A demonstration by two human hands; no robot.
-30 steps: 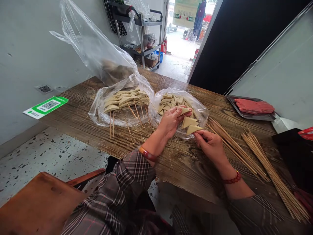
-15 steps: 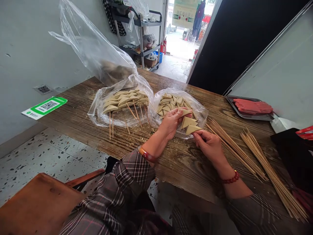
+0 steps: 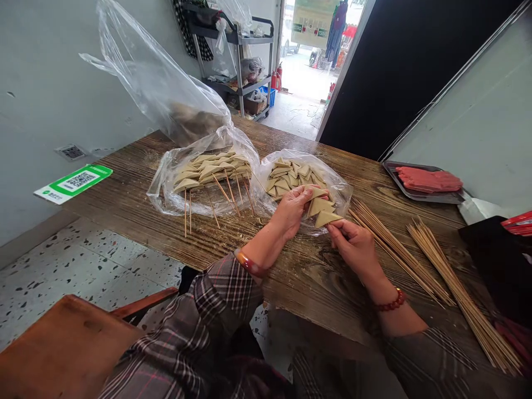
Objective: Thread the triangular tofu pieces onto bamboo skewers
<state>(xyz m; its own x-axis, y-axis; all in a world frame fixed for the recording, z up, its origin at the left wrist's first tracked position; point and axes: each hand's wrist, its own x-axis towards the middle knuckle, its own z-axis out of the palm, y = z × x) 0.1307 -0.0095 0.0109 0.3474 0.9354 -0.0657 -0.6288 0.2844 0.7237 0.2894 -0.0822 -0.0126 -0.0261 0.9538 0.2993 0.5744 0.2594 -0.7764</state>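
Several tan folded triangles (image 3: 321,208) hang in a row between my hands. My left hand (image 3: 293,209) pinches the upper triangle of the row, and my right hand (image 3: 354,242) is closed on the corner of the lowest one. Any stick running through them is hidden. Just behind, an open plastic bag (image 3: 338,191) holds loose tan triangles (image 3: 291,176). To its left, a second bag (image 3: 160,188) has stacked triangles (image 3: 214,166) with thin sticks (image 3: 222,188) poking out toward the front edge.
Two bundles of thin sticks (image 3: 394,249) (image 3: 461,288) lie at right on the wooden table (image 3: 328,277). A black tray (image 3: 415,195) of pink meat sits back right. A green QR card (image 3: 75,182) is at left, a brown stool (image 3: 66,349) at lower left.
The view has shifted very slightly. Both hands keep their grip on the row of triangles, almost unmoved.
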